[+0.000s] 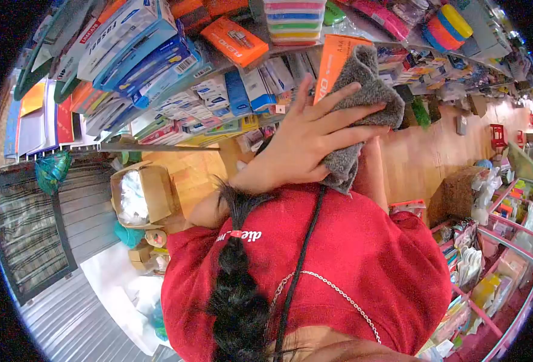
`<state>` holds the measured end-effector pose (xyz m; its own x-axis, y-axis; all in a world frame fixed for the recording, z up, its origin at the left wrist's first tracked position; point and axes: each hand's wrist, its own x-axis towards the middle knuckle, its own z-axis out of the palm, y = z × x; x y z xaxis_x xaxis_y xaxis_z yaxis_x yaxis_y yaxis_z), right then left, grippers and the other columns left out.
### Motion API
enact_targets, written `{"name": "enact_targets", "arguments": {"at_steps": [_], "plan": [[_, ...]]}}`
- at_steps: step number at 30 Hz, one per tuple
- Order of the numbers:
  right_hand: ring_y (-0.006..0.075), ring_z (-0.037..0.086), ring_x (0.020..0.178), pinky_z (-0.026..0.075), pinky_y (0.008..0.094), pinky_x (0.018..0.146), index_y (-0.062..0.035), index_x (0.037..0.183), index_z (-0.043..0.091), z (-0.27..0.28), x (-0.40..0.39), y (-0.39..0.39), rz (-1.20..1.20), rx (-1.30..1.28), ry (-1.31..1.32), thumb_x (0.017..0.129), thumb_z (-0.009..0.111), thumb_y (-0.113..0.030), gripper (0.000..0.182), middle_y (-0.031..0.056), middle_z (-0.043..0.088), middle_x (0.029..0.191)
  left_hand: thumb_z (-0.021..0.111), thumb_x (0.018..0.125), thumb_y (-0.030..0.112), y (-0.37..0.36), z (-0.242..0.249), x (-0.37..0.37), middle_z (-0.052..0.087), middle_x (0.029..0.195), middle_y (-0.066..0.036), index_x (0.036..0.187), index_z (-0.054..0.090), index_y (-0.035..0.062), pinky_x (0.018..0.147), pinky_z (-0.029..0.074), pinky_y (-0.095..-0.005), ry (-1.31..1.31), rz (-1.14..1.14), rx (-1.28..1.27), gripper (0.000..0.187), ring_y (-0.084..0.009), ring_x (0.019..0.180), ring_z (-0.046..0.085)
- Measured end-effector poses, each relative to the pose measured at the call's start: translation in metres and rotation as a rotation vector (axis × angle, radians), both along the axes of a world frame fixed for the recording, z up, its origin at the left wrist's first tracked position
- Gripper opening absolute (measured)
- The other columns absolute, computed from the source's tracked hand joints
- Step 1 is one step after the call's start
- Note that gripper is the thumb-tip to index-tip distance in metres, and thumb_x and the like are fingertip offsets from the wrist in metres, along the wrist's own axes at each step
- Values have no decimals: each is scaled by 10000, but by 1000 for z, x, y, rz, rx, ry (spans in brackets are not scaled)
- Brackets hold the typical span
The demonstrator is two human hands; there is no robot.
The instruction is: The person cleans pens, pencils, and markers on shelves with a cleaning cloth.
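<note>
My left hand (312, 142) reaches across my chest, its spread fingers lying over a crumpled dark grey cloth (369, 75). The cloth is pressed against an orange box (337, 57) with pale lettering, held tilted before the shelf. The cloth hides much of the box's face. My right forearm (372, 172) rises behind the cloth to the box, apparently holding it up; the fingers of my right hand are hidden. Behind, on the shelf, lies another orange box (235, 41) marked FLEXO.
A crowded shelf (200, 75) holds blue-and-white boxes (127, 45) and stacked coloured plastic containers (295, 23). An open cardboard carton (143, 193) stands on the wooden floor at left. To the right are a large brown carton (459, 190) and a pink-edged divided display (502, 235).
</note>
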<state>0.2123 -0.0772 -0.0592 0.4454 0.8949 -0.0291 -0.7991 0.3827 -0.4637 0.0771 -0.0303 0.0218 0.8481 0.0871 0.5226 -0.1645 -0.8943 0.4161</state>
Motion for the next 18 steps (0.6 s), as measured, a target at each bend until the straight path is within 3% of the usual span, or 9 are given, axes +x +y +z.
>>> {"name": "enact_targets", "arguments": {"at_steps": [3, 6, 9, 13, 16, 18], "plan": [[222, 436, 1109, 344, 375, 944, -111, 1296, 319, 11, -34, -5, -30, -25, 34, 899, 314, -426, 507, 75, 442, 1231, 573, 505, 83, 17, 21, 3, 387, 1307, 9, 1215, 433, 335, 994, 94, -587, 14, 95, 91, 766, -255, 1250, 282], [216, 459, 1083, 384, 343, 899, -75, 1251, 371, 62, -49, 0, 57, -178, -185, 891, 356, -412, 493, 79, 467, 1201, 580, 527, 70, 58, 31, 17, 361, 1325, 4, 1223, 423, 338, 999, 101, -574, -48, 270, 102, 762, -277, 1236, 297], [206, 479, 1060, 390, 331, 890, -70, 1216, 404, 62, -46, 2, 38, -177, -139, 889, 373, -385, 455, 81, 479, 1186, 496, 705, 202, 55, 20, 19, 400, 1300, -45, 1208, 467, 272, 976, 122, -562, -98, 229, 123, 508, -289, 1187, 363], [194, 522, 995, 418, 331, 858, -63, 1183, 435, 51, -45, -2, -96, -109, -41, 890, 375, -355, 418, 80, 525, 1117, 595, 540, 31, 12, 9, -6, 363, 1318, 32, 1230, 412, 340, 1013, 99, -561, 164, -105, 58, 778, -232, 1246, 293], [189, 534, 972, 434, 329, 838, -61, 1168, 447, 49, -49, -5, -194, -10, 13, 888, 377, -355, 412, 79, 538, 1093, 591, 554, 47, 23, 9, -1, 398, 1295, 40, 1234, 408, 342, 1008, 108, -562, 30, -35, 136, 764, -205, 1232, 322], [196, 543, 956, 445, 330, 829, -57, 1160, 454, 44, -41, -4, 30, 148, 133, 889, 377, -362, 415, 84, 546, 1079, 568, 616, 62, 49, 13, 11, 390, 1304, 39, 1235, 409, 342, 998, 122, -567, 24, 31, 159, 698, -219, 1211, 353]]}}
